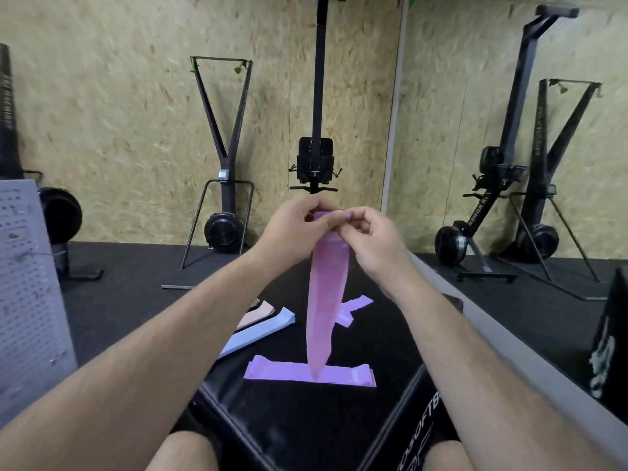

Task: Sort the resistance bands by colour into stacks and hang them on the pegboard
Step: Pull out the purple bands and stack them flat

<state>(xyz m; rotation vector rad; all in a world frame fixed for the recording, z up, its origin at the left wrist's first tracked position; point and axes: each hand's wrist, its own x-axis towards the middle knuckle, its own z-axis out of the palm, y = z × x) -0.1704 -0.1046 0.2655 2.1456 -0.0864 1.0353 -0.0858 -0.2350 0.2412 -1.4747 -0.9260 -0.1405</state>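
Pink band (326,300) hangs straight down in front of the person, its top end pinched by both hands, fingers and thumbs curled round it: the left hand (292,229) at its left edge, the right hand (377,239) at its right. Its lower tip ends over a purple band (278,370) lying flat across the black bench (306,423). Farther back on the bench lie a blue band (261,331), a peach band (258,312) and a lilac band (356,305). A grey pegboard (27,283) stands at the left.
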